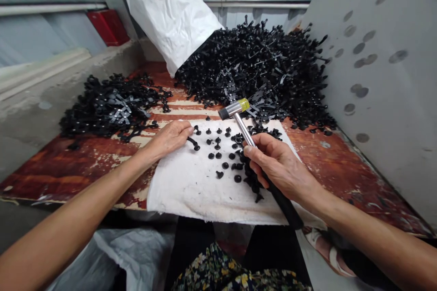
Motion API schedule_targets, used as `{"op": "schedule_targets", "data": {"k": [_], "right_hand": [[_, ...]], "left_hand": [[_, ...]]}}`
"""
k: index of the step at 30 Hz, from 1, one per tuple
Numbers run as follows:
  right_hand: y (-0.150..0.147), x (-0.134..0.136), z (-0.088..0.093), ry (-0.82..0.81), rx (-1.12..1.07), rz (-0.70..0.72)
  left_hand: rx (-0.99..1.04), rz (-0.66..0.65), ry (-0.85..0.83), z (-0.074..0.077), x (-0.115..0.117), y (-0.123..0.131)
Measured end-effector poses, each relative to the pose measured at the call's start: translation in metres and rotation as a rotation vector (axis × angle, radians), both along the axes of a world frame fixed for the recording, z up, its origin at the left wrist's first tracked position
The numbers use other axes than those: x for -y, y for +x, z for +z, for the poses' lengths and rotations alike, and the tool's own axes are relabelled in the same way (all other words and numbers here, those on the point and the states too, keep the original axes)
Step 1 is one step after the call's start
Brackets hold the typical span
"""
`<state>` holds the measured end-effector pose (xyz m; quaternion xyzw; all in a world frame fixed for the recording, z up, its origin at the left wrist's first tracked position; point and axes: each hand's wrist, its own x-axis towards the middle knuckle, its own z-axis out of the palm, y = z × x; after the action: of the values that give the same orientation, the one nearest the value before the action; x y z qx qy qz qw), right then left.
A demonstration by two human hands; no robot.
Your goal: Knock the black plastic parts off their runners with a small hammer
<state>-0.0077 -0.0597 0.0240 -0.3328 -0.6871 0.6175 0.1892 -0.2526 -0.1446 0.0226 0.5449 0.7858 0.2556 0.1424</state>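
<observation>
- Lying near the upper left corner of the white cloth [191,186], a small black piece [194,143] is being pinched at one end by the fingertips of the left hand [169,138]. Its long axis is running away from those fingertips, rightward and slightly toward the person, and its free end is resting on the cloth.
- The left hand is being held low and palm-down, with the fingers drawn together on the piece and the forearm reaching in from the lower left.
- The hammer [244,131] is being gripped by the right hand [282,166], with the fingers wrapped tight round the top of the black handle. The thin shaft is slanting up and leftward from the fist.
- The hammer head [234,108] is being held to the right of the pinched piece and farther from the person, apart from it. Its black face is being turned left and its yellow face right.
- Loose black studs [221,154] are lying scattered on the cloth between the two hands.
- A large heap [262,63] of black parts is lying at the mouth of a white sack [170,9] beyond the cloth, and a smaller heap [109,107] is sitting on the worn red board [68,163] to the left.
</observation>
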Motion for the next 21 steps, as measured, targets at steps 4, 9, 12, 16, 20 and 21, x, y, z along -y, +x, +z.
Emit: {"op": "schedule_targets", "data": {"k": [4,9,12,16,20,21], "right_hand": [[-0.001,0.000,0.000,-0.005,0.010,0.000],[0.000,0.000,-0.002,-0.007,0.017,0.002],[0.000,0.000,-0.003,-0.016,0.019,0.008],[0.001,0.001,-0.002,-0.013,0.037,0.002],[0.001,0.002,0.000,-0.006,0.043,0.007],[0.001,0.002,-0.001,-0.007,0.043,0.010]], "left_hand": [[0.009,-0.007,0.005,-0.003,0.000,-0.001],[0.005,-0.018,0.014,-0.008,0.000,-0.003],[-0.018,-0.015,0.018,-0.009,0.000,-0.004],[-0.031,-0.020,0.032,-0.010,0.000,-0.005],[-0.037,-0.030,0.044,-0.013,0.000,-0.006],[-0.040,-0.031,0.044,-0.013,0.000,-0.006]]}}
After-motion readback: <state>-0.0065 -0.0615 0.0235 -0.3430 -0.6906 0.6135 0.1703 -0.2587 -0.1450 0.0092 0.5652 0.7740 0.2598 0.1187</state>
